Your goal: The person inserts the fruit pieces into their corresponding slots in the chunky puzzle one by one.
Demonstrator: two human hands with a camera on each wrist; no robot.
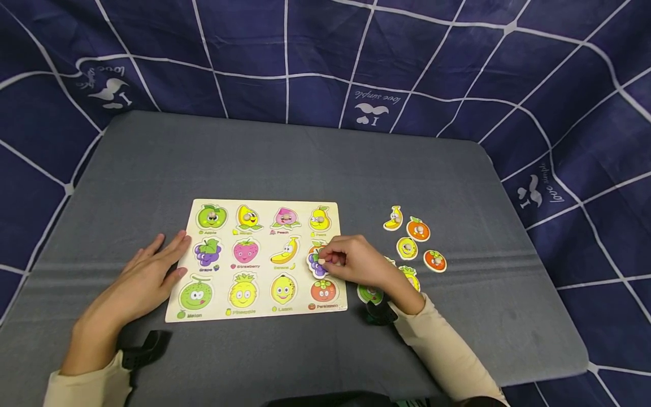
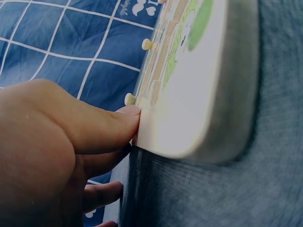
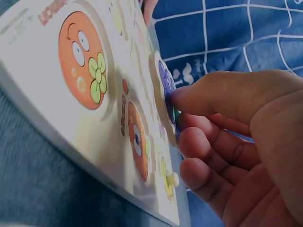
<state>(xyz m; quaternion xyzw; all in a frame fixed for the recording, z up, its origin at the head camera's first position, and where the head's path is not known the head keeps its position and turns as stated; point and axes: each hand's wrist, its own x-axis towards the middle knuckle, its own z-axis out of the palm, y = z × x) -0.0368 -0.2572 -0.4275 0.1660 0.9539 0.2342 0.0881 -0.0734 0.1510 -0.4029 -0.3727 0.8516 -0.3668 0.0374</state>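
Observation:
A pale fruit puzzle board (image 1: pixel 259 234) lies on the grey table. My right hand (image 1: pixel 356 260) pinches a purple grape puzzle piece (image 1: pixel 317 264) above the right part of the board, over the orange picture. In the right wrist view, the grape piece (image 3: pixel 166 90) is raised off the board, and the fingertips partly hide it. My left hand (image 1: pixel 147 277) rests at the board's left edge, its fingers extended; in the left wrist view the thumb (image 2: pixel 125 120) touches the board's corner. Knobbed apple (image 1: pixel 211 217), peach (image 1: pixel 286 218) and pear (image 1: pixel 320 219) pieces sit in the top row.
Right of the board lie several loose pieces: a banana (image 1: pixel 393 218), an orange (image 1: pixel 418 229), a lemon (image 1: pixel 407 248), a persimmon (image 1: pixel 434 261) and a pineapple (image 1: pixel 409 277). A green piece (image 1: pixel 369 294) is partly hidden by the right wrist. A navy checked curtain (image 1: pixel 315 56) surrounds the table.

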